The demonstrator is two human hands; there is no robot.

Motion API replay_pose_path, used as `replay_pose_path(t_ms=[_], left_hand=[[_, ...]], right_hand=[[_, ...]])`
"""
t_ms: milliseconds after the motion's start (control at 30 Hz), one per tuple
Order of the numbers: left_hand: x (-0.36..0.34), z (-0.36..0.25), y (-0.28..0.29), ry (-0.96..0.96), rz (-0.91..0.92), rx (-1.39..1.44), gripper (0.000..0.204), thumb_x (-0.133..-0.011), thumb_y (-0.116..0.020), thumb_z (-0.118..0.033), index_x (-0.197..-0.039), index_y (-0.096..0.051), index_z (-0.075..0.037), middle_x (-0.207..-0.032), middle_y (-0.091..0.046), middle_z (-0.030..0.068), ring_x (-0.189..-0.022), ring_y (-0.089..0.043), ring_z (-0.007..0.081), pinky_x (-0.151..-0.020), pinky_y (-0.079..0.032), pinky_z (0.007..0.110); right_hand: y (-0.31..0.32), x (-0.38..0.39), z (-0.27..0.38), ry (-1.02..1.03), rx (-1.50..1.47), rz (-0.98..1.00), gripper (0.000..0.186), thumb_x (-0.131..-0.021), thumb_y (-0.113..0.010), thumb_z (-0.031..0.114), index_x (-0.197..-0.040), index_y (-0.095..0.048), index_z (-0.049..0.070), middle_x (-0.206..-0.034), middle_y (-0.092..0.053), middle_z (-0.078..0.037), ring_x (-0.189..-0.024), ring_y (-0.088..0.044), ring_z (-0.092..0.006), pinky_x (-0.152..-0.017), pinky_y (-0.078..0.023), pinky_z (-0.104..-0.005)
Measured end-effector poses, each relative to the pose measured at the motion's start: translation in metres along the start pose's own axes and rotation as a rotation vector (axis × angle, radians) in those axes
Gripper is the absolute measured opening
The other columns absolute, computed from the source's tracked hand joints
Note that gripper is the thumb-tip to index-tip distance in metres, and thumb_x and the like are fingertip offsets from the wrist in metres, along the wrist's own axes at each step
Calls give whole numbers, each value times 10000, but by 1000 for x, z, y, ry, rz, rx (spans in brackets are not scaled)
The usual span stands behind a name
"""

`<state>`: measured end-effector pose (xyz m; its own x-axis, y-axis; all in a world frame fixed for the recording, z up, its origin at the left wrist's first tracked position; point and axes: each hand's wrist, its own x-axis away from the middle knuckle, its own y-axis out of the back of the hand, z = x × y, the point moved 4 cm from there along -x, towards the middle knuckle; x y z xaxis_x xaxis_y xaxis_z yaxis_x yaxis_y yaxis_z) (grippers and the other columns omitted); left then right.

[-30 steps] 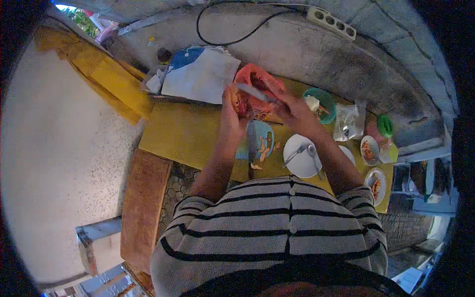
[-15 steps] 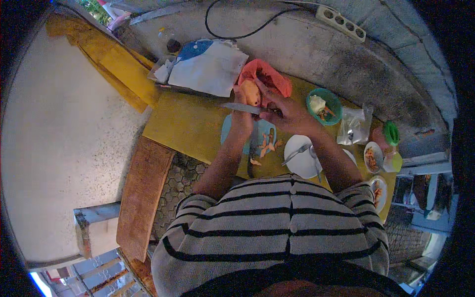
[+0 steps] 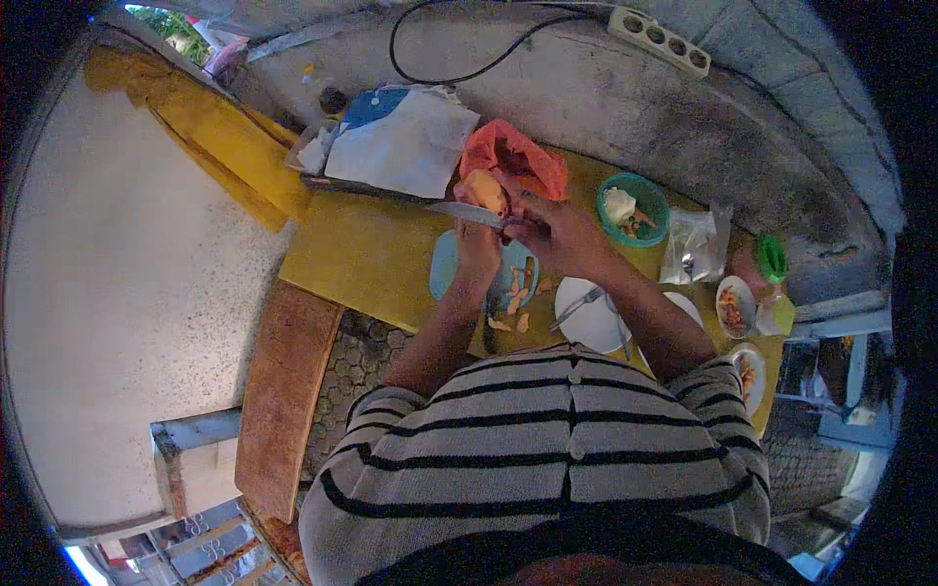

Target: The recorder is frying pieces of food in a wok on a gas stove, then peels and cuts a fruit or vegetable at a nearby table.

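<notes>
My left hand (image 3: 475, 244) is closed around an orange-fleshed piece of fruit or root (image 3: 484, 191), too blurred to name surely. My right hand (image 3: 559, 232) grips a knife (image 3: 463, 211), its blade pointing left across the near side of the piece. Below both hands lies a light blue cutting board (image 3: 443, 269), with orange peelings (image 3: 516, 288) scattered on and beside it. A dark, narrow handle-like thing (image 3: 490, 337) shows at the board's near edge. Just beyond the hands sits an open red plastic bag (image 3: 545, 171).
Right of the board are a white plate (image 3: 584, 322) with cutlery, a green bowl (image 3: 660, 230), a clear plastic bag (image 3: 696, 244), a small dish of orange bits (image 3: 735, 308) and a green-lidded container (image 3: 772, 256). Far left stands a paper-covered box (image 3: 396, 146). A wooden bench (image 3: 288, 391) is at left.
The knife and both hands have shifted slightly, staying at the orange piece. Another orange peeling now shows near the board's front edge. The whole view has moved a little.
</notes>
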<state>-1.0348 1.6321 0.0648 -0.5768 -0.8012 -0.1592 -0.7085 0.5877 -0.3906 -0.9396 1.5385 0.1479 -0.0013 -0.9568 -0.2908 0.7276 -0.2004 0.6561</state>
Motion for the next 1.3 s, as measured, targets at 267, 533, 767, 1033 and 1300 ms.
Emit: replay_pose_path(t_ms=[267, 533, 767, 1033, 1300], left_hand=[[3, 11, 8, -496, -108, -1027, 702, -847, -572, -108, -1361, -111, 19, -1048, -477, 150, -811, -531, 208, -641, -478, 305], [17, -24, -19, -524, -179, -1071, 768, -766, -605, -89, -1349, -126, 56, -1205, -434, 188, -1008, -500, 316, -915, -375, 487], [-4, 49, 26, -357, -171, -559, 547, -908, -465, -358, -1312, -280, -39, -1108, -515, 118, -947, -539, 239, -721, -501, 332], [14, -40, -39, -233, -187, -452, 476, -913, -350, -540, -1041, -487, -103, -822, -549, 29, -688, -530, 151, -592, -483, 286], [-2, 2, -9, 72, 143, 399, 559, -894, -317, -592, -1135, -473, -113, -966, -575, 68, -838, -577, 199, -688, -503, 330]], right_hand=[[13, -4, 3, 74, 81, 11, 617, -843, -596, 173, -1385, -302, 155, -833, -638, -133, -682, -644, -232, -640, -485, -314], [34, -5, 17, 159, 96, 29, 585, -822, -616, 182, -1353, -371, 159, -753, -615, -149, -608, -608, -244, -592, -468, -320], [22, -3, 17, 152, 109, -25, 569, -842, -596, 193, -1361, -363, 181, -794, -624, -117, -658, -611, -214, -636, -484, -307], [31, -11, -13, -8, -189, 264, 554, -899, -525, 303, -1394, -303, 187, -827, -583, -9, -689, -501, -83, -606, -465, -266], [30, -7, -7, -73, -229, 256, 582, -896, -523, 331, -1403, -281, 178, -797, -536, 5, -629, -441, -91, -580, -426, -239]])
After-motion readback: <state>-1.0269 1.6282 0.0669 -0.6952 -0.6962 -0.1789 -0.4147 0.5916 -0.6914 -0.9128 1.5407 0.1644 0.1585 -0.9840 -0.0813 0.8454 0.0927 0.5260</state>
